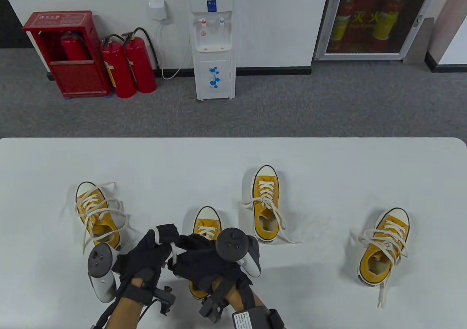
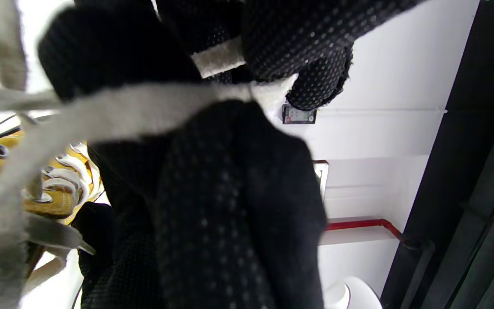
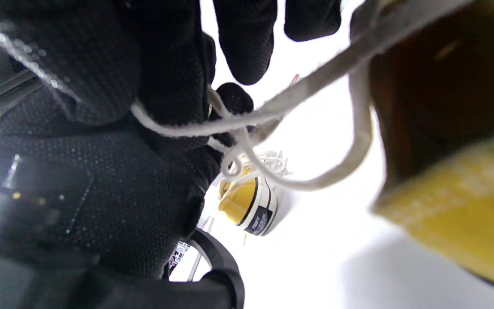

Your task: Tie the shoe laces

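Note:
Several yellow sneakers with white laces stand on the white table [image 1: 328,154]. The nearest shoe [image 1: 206,224] is mostly hidden under my hands. My left hand [image 1: 153,250] holds a white lace [image 1: 173,252] wrapped over its fingers. My right hand [image 1: 204,258] meets it above the shoe and pinches the same lace. In the left wrist view the lace [image 2: 144,107] crosses my gloved fingers [image 2: 114,56], with the shoe's eyelets [image 2: 49,189] at the left. In the right wrist view my fingers [image 3: 178,86] pinch lace strands [image 3: 238,124] that run to the shoe [image 3: 453,171].
Another shoe [image 1: 95,212] stands at the left with loose laces; it also shows in the right wrist view [image 3: 249,201]. One shoe [image 1: 265,203] is just right of my hands and one [image 1: 383,248] at the far right, both with loose laces.

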Demonstrator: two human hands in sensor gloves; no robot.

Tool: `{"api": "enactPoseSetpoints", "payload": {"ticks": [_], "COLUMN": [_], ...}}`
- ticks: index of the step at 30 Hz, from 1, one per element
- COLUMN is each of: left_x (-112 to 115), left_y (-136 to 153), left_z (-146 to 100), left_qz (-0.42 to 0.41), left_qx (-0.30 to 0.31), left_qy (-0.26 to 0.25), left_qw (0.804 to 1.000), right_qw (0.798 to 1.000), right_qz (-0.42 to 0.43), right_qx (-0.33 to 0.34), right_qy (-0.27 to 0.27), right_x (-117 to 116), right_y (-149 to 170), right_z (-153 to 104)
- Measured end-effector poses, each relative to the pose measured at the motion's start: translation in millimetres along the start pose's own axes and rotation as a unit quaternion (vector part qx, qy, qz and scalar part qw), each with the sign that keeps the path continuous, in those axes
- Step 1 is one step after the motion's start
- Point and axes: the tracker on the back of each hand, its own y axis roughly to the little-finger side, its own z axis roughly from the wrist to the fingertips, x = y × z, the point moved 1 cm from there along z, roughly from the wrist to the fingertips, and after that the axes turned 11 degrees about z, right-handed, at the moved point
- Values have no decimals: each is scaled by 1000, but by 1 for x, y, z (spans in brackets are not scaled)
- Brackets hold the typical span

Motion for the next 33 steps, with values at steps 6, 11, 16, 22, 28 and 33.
{"api": "enactPoseSetpoints", "payload": {"ticks": [6,11,16,22,28,33], "left_x": [1,-2,-7,-13,-19,-25], "left_y": [2,3,1,5,10,13], "left_z": [1,1,0,0,1,1], "left_qz": [-19,-52,-62,-58,5,66], "left_qx": [6,6,1,-8,-22,-37], "left_qy": [17,18,1,-20,-38,-64], "left_qw": [1000,998,998,998,999,995], "right_qw": [1000,993,984,964,944,925], "right_qz": [4,24,-16,-56,-78,-86], "right_qx": [5,20,30,31,23,7], "right_qy": [18,111,175,259,321,371], "right_x": [2,21,45,80,113,136], "right_y": [2,-3,-14,-21,-13,8], "right_z": [-1,-7,-24,-51,-87,-111]}}
